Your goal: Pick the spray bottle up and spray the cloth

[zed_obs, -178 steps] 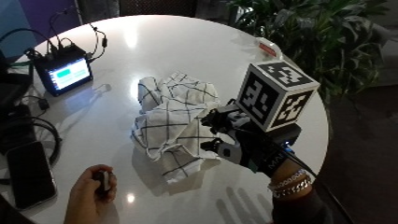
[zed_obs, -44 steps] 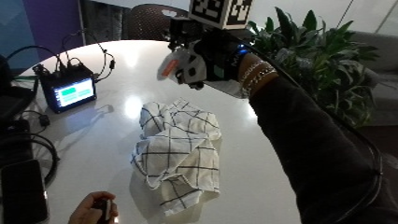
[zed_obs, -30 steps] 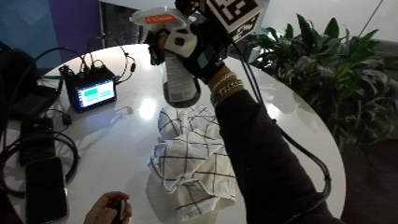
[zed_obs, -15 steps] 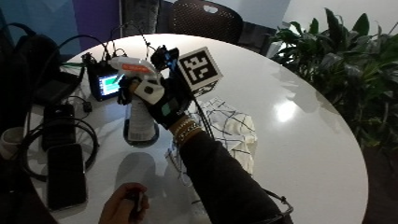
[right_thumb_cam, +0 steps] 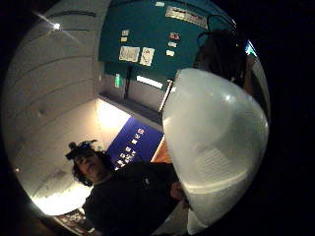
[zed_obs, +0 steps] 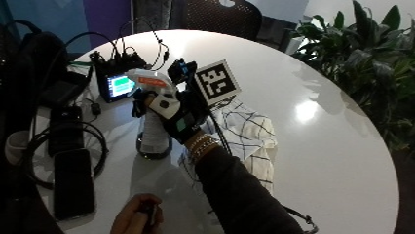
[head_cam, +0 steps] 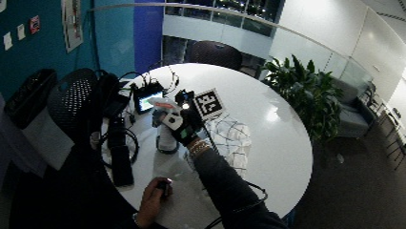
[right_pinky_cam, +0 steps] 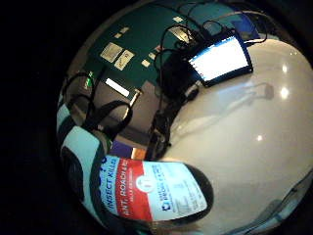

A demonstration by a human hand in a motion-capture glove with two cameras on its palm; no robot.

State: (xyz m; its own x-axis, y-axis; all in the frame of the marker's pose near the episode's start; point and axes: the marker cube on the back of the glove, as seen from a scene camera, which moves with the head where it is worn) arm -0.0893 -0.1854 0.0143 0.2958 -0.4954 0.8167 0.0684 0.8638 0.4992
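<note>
The gloved right hand still grips the clear plastic spray bottle with the white-and-orange trigger head, fingers curled round its neck, upright at the round white desk, left of the white black-checked cloth (lower than half a second ago).

Round white table | gloved right hand grips spray bottle, upright | checked cloth just beside | lit monitor, phone at table's edge | plant behind
</note>
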